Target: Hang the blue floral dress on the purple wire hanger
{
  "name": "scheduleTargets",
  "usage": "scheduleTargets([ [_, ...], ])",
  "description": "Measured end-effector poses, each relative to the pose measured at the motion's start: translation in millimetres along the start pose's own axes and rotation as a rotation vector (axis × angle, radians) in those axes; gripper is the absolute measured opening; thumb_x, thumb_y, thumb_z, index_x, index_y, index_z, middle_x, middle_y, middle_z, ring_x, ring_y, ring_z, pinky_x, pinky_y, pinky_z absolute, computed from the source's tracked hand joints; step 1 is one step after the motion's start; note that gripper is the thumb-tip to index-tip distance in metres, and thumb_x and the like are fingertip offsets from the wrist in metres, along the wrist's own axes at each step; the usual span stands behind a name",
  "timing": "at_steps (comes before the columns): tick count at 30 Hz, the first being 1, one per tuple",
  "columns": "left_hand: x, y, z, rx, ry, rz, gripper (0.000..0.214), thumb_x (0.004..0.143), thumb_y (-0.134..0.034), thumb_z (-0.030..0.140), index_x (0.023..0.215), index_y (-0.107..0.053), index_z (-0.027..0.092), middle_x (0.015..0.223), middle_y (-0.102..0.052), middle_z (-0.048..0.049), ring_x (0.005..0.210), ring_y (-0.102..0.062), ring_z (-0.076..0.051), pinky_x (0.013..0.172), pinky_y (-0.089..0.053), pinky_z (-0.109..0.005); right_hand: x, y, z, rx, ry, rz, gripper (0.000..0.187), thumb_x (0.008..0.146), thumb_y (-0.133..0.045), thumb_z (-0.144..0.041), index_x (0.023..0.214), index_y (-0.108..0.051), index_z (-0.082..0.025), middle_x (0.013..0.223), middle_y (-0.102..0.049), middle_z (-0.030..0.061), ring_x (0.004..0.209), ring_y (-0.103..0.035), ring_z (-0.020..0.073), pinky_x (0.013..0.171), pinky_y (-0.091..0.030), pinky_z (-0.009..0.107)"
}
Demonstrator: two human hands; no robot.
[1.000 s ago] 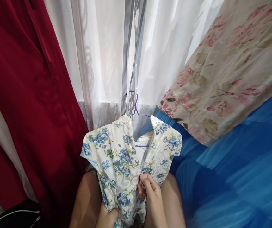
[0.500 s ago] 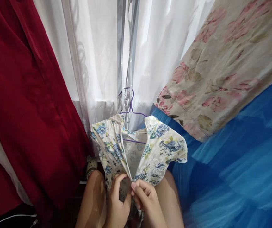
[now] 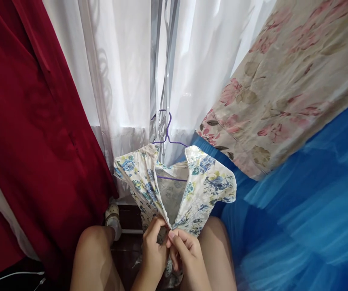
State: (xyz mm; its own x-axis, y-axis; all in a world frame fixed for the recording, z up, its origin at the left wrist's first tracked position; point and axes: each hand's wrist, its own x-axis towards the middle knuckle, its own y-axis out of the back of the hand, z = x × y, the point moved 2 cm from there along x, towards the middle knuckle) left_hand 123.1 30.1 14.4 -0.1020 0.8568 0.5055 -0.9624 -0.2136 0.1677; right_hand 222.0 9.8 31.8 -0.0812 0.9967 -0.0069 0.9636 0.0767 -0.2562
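A white dress [image 3: 206,184] with blue and green flowers and short sleeves hangs on a purple hanger [image 3: 178,142]. Its front parts in a deep V, through which the hanger's lower bar shows. At the bottom of the V, my right hand [image 3: 186,246] pinches the joined edges between thumb and forefinger. A small fastening, perhaps a zip pull, shows just above those fingertips; its details are too small to make out. Close beside it, my left hand [image 3: 154,248] is closed on the dress's left edge, fingers bent. The lower cloth is partly hidden behind both hands.
Grey straps [image 3: 168,60] hold the hanger up before white curtains [image 3: 125,68]. Red cloth [image 3: 40,121] hangs at left. Beige flowered fabric [image 3: 271,97] and blue tulle [image 3: 298,210] fill the right side. Bare knees flank the dress, and a shoe [image 3: 112,214] rests below.
The knee on the left has swung outward, uncovering more dark floor and the shoe. The upper dress has shifted slightly left and up. Both hands keep their grip at the V.
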Motion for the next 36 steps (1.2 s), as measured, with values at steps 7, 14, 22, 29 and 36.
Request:
scheduleTargets([
  [7, -7.2, 1.9, 4.2, 0.009, 0.030, -0.054, 0.028, 0.094, -0.052, 0.020, 0.067, -0.046, 0.018, 0.069, -0.051, 0.0007, 0.065, -0.050, -0.011, 0.061, -0.038, -0.021, 4.7, 5.9, 9.1, 0.067, 0.014, 0.080, 0.043, 0.091, -0.061, -0.051, 0.067, -0.061, -0.016, 0.037, -0.044, -0.0054, 0.035, -0.030, 0.0054, 0.042, -0.021, 0.020],
  [14, -10.2, -3.5, -2.5, -0.029, 0.088, -0.179, 0.013, 0.089, -0.052, 0.010, 0.079, -0.058, 0.017, 0.079, -0.060, -0.0025, 0.071, -0.056, -0.014, 0.067, -0.043, -0.023, 24.6, -1.2, -47.9, -0.077, 0.053, 0.050, 0.042, 0.088, -0.063, -0.053, 0.069, -0.064, -0.016, 0.038, -0.047, -0.0040, 0.036, -0.035, 0.0070, 0.043, -0.027, 0.021],
  [22, -19.2, -10.8, -5.8, 0.088, 0.097, -0.200, 0.018, 0.084, -0.049, 0.007, 0.071, -0.045, 0.018, 0.074, -0.052, -0.0004, 0.067, -0.053, -0.013, 0.062, -0.037, -0.022, 81.1, -21.7, -142.8, -0.108, 0.250, -0.033, 0.034, 0.085, -0.065, -0.044, 0.069, -0.066, -0.014, 0.036, -0.046, -0.0051, 0.033, -0.032, 0.0064, 0.039, -0.021, 0.021],
  [29, -19.3, -8.9, 6.9, 0.208, 0.094, -0.283, 0.018, 0.083, -0.049, 0.007, 0.071, -0.045, 0.020, 0.074, -0.054, -0.0013, 0.067, -0.055, -0.015, 0.059, -0.036, -0.023, 93.8, -22.3, -151.0, -0.090, 0.358, 0.068, 0.030, 0.086, -0.063, -0.042, 0.073, -0.068, -0.015, 0.040, -0.047, -0.0046, 0.037, -0.035, 0.0083, 0.038, -0.024, 0.022],
  [36, 0.0, -4.0, 14.5, 0.576, -0.079, -0.480, 0.029, 0.071, -0.051, 0.000, 0.083, -0.063, 0.023, 0.080, -0.066, -0.0040, 0.065, -0.061, -0.019, 0.057, -0.035, -0.028, 82.0, -25.4, -157.9, -0.100, 0.428, 0.050, 0.030, 0.091, -0.060, -0.040, 0.077, -0.070, -0.015, 0.042, -0.049, -0.0045, 0.039, -0.037, 0.0079, 0.043, -0.029, 0.022],
])
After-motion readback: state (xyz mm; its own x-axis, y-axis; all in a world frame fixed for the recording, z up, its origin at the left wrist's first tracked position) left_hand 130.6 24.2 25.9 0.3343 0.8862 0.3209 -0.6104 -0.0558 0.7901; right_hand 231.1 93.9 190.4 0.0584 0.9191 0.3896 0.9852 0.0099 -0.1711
